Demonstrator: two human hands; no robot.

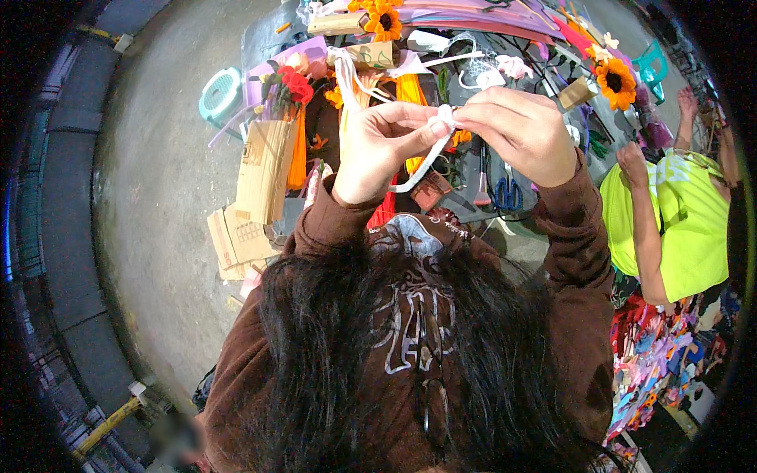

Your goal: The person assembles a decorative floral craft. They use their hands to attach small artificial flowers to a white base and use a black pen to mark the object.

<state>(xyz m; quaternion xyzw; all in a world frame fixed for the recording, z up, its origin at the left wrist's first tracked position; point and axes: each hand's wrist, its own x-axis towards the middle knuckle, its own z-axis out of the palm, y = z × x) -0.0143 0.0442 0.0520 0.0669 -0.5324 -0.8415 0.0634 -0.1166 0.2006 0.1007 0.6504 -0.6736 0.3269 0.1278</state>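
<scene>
Above the work table, both of my hands meet at a white pipe cleaner (426, 166). My left hand (380, 144) pinches it between thumb and fingertips. Beside it, my right hand (522, 132) has its fingertips closed on the same piece, where the white strand bunches into a small loop or knot. From that bunch a length curves down under my left hand. Just how the strand is wound between the fingertips is hidden. Below the hands on the table lie dark blue scissors (507, 194) and a brush (482, 189) with pale pinkish bristles.
Orange pipe cleaner bundles (296, 154), a red flower (298, 85) and sunflowers (615, 81) crowd the table. Flattened cardboard (262, 173) lies at its left edge, near a pale green stool (221, 96). A person in a bright yellow shirt (682, 225) is at the right, by piled colourful pieces (650, 366).
</scene>
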